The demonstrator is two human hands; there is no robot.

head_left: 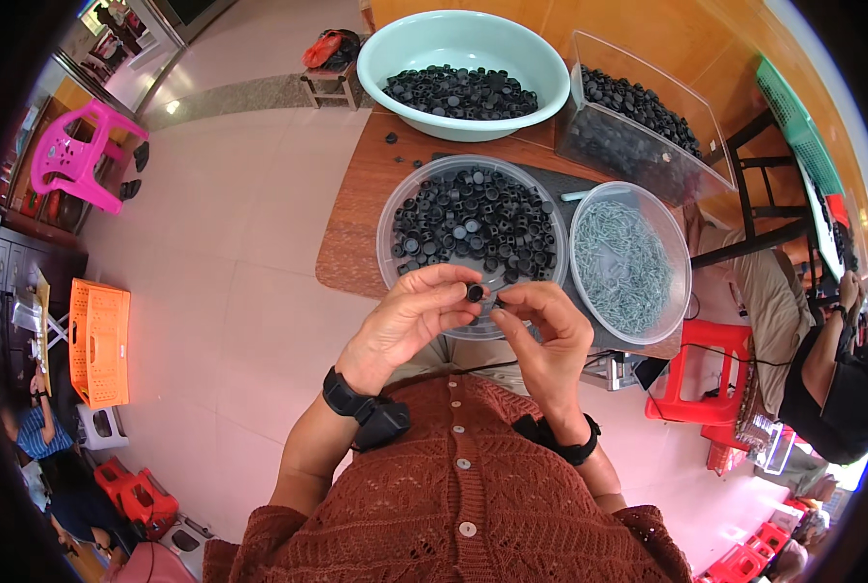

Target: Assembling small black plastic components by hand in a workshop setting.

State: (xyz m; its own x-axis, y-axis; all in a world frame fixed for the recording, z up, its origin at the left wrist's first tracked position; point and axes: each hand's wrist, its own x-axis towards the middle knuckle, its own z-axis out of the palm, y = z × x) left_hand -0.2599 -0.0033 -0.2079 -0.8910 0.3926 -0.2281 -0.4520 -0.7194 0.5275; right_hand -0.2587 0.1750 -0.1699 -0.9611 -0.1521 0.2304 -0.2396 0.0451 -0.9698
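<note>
The left hand [400, 316] pinches a small black cap [475, 292] between thumb and finger, the hollow end showing. Just to its right, the right hand [555, 325] has thumb and forefinger together on a small dark piece [499, 302], partly hidden by the fingertips. Both appear over the near side of a clear bowl [384, 243] of black caps. Beside that sits a clear tub [687, 267] of silvery screws [620, 262]; farther off, a pale green basin [463, 41] holds black pieces.

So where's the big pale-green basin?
In the head view, the basin sits top centre at the table's far end, just left of the clear bin of black parts.
</note>
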